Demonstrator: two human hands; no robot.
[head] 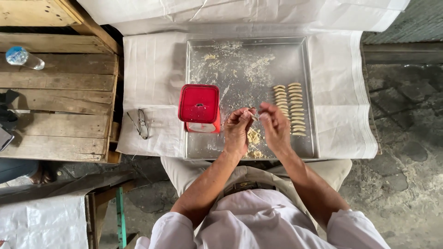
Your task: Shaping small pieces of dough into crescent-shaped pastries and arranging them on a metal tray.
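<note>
Two hands meet over the near edge of the metal tray (304, 50), fingertips pinched together on a small piece of dough (255, 115). Left hand (237, 130) and right hand (275, 127) both have a narrow grip on it, thumbs and forefingers closed around it from either side. It's tiny and mostly covered by fingers, so I can't really tell its shape, looks like a pale little strip maybe.

Right under the hands, on the tray's near part, sits a lump of crumbly yellowish dough (253, 137), with another bit (256, 154) close to the tray's front rim. On the tray's right side, two neat columns of finished curved pieces (290, 108) are lined up. A red square container (199, 107) sits over the tray's left edge, just beside the left hand. Flour dust is scattered over the tray's far half.

Left of the tray, a pair of glasses (140, 123) lies on the white cloth (147, 69) covering the surface. Well off to the tray's left, a plastic bottle (24, 57) lies on a wooden pallet (55, 101).
</note>
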